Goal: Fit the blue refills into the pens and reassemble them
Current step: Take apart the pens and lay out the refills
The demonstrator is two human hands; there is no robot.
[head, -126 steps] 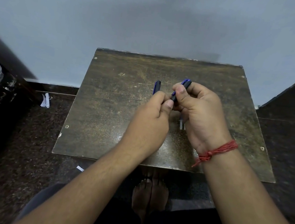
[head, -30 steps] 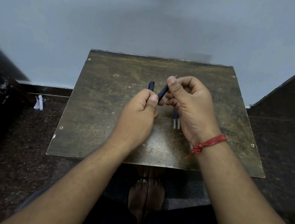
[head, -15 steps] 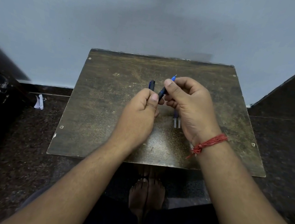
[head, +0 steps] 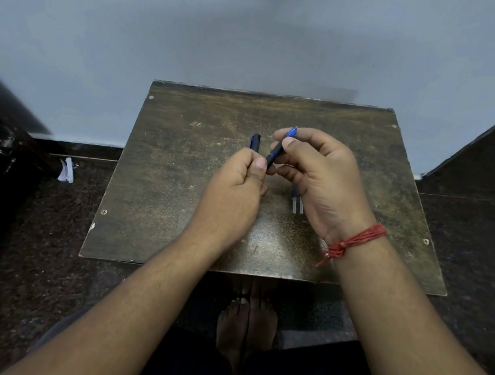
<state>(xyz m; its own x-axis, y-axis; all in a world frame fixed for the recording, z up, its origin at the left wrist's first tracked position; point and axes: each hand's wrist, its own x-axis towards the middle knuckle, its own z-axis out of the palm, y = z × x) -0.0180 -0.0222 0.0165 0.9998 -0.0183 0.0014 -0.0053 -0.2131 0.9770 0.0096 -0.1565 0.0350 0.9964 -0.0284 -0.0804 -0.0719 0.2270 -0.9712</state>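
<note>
Over the middle of a worn brown table (head: 163,177), my right hand (head: 322,181) pinches a dark pen barrel (head: 275,156) between thumb and fingers; its blue pointed tip (head: 291,132) pokes up past my index finger. My left hand (head: 232,198) is closed around a second dark pen piece with a blue clip (head: 255,142), which stands upright out of the fist. The lower end of the right-hand barrel reaches my left thumb. Two clear refill tubes (head: 297,204) lie on the table, partly hidden under my right palm.
A pale wall stands right behind the table. The floor around it is dark speckled stone, with a crumpled white scrap (head: 67,170) at the left. Dark furniture flanks both sides. My bare feet (head: 247,318) show below the table's front edge.
The blue tip has come out above my right index finger; one second ago it was barely showing. My right hand has shifted slightly. My left hand has stayed put.
</note>
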